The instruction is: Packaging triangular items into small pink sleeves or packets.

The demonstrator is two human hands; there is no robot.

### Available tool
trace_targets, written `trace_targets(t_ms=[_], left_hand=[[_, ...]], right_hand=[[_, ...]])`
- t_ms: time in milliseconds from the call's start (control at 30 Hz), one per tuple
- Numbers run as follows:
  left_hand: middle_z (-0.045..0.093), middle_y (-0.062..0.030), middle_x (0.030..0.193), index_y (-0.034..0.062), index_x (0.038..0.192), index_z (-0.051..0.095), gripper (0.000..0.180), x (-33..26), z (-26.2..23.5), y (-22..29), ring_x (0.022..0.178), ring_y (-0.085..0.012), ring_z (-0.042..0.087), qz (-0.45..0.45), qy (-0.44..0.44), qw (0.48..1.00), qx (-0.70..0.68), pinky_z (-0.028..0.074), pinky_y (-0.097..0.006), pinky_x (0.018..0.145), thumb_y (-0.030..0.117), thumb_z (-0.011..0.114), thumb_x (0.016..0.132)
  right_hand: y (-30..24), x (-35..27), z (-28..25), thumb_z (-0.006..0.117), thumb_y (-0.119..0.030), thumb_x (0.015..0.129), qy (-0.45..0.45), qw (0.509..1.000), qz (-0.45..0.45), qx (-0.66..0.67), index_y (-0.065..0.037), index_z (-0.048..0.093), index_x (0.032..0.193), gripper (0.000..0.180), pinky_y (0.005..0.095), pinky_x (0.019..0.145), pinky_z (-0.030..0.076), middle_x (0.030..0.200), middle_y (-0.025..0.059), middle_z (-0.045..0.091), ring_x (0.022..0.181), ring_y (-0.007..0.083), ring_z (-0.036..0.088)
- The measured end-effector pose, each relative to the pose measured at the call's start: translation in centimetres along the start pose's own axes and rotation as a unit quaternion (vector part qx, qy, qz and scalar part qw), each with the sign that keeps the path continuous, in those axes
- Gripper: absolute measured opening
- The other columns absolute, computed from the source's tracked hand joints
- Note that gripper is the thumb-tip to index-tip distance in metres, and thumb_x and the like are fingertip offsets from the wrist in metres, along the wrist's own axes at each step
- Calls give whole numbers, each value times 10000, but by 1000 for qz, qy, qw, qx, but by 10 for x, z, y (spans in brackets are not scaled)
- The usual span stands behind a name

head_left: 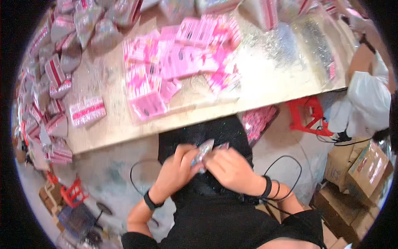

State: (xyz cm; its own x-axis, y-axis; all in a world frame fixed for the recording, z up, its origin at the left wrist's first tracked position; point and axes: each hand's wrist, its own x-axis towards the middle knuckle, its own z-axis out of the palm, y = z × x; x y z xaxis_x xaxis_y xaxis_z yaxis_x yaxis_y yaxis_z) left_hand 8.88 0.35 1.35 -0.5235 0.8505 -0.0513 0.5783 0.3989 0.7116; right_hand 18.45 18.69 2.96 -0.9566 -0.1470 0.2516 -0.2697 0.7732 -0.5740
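Over my dark lap, just below the table's front edge, both hands come together on a small shiny clear plastic packet. My left hand is closed round its left side, thumb and fingers pinching it. My right hand grips it from the right with bent fingers, slightly blurred by motion. The fingers cover most of the packet, so its contents cannot be made out. Nearest beyond the hands, on the table, lies a spread of pink and white printed cards.
Filled clear packets with pink stripes crowd the table's left end; one packet lies apart. Small silvery pieces are scattered at right. Below stand a red stool and cardboard boxes. A person's arm shows at far right.
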Motion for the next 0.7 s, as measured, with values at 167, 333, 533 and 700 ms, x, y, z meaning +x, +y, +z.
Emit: trace_targets(t_ms=[167,333,533,700], left_hand=[[564,-201,1159,-26,1248,475,736,6,-4,6,957,-353,590,74,-45,996,22,487,-406,818,345,805,704],[614,-159,1068,-45,1209,497,693,10,-4,5,904,-295,602,128,-34,990,46,503,-372,771,347,787,716],[611,-118,1109,-25,1197,517,656,33,-3,6,932,-258,591,164,-150,968,116,508,-350,804,320,733,682],[598,-126,959,1,1113,528,591,51,-7,18,923,-315,575,165,-179,970,19,485,-402,813,299,783,670]], right_hand=[[19,-7,-6,631,-122,807,-91,972,7,216,-49,639,1051,255,335,741,506,928,70,619,852,254,613],[30,9,-16,617,-200,857,-162,957,16,241,-94,608,927,127,378,725,493,894,79,577,845,286,600],[8,8,-28,635,-153,766,-110,994,0,-10,-105,549,905,171,359,672,456,885,62,548,759,232,563],[12,-2,-39,618,-140,766,-213,976,39,-7,-81,560,922,176,363,676,491,923,87,572,819,255,616]])
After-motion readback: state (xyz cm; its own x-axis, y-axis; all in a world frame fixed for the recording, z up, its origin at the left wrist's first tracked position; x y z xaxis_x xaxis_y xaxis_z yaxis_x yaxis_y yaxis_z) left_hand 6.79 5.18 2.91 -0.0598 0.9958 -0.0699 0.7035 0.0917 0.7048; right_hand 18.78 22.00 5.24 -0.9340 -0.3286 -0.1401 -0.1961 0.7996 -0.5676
